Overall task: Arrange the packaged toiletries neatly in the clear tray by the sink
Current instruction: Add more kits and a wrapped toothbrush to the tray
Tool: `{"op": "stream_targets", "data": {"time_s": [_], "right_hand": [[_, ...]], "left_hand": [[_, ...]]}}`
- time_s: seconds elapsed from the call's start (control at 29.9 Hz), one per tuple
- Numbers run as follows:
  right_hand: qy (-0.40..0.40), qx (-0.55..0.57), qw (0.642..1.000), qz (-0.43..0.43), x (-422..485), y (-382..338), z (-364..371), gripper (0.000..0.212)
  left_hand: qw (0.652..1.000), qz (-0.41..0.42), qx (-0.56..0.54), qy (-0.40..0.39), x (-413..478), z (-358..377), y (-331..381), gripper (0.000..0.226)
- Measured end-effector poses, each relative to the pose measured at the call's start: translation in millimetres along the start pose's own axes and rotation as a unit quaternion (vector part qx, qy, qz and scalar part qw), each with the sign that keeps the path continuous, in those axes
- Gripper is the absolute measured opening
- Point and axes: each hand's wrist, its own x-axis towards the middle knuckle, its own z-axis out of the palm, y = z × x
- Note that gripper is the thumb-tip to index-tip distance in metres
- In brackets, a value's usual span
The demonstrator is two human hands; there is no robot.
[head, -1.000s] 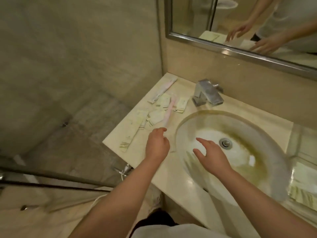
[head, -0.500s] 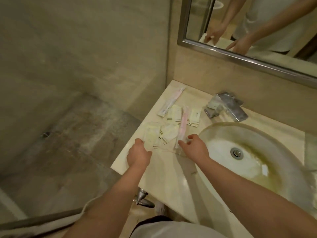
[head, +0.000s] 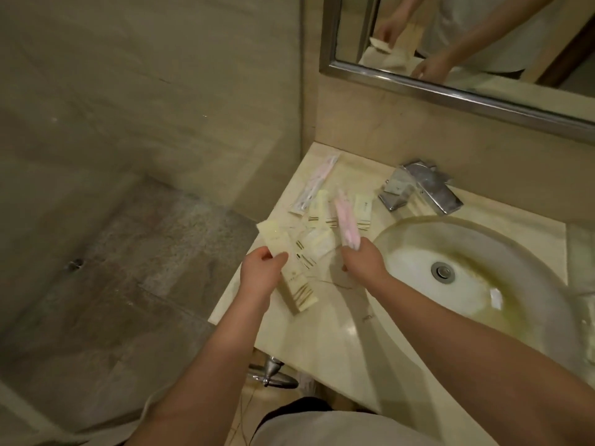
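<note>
My left hand (head: pixel 262 273) pinches a long cream toiletry packet (head: pixel 291 268) and holds it lifted over the counter's left edge. In my right hand (head: pixel 362 260) is a pink wrapped toothbrush (head: pixel 346 223), gripped at its near end and pointing away from me. Several small cream sachets with gold stripes (head: pixel 322 217) lie on the counter left of the sink, in and around a clear tray (head: pixel 335 281) whose thin edge shows just below my right hand. A second long pink-and-white packet (head: pixel 317 185) lies toward the wall.
The stained oval sink (head: pixel 476 275) fills the right of the marble counter (head: pixel 322 342), with a chrome faucet (head: pixel 421 191) behind it. A mirror (head: pixel 467 40) hangs above. The counter's left edge drops to the shower floor (head: pixel 128 268).
Both hands reached the packets and picked them up: my left hand lifted the long cream packet, my right hand raised the pink toothbrush. The camera moved closer and to the left.
</note>
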Motion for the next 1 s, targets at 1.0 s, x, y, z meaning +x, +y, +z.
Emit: {"op": "stream_targets", "data": {"time_s": [1.0], "right_hand": [[0.397,0.424,0.804,0.129,-214,322,-344,0.031]], "left_hand": [[0.745,0.194,0.371,-0.519,-261,388,-41,0.005]]}}
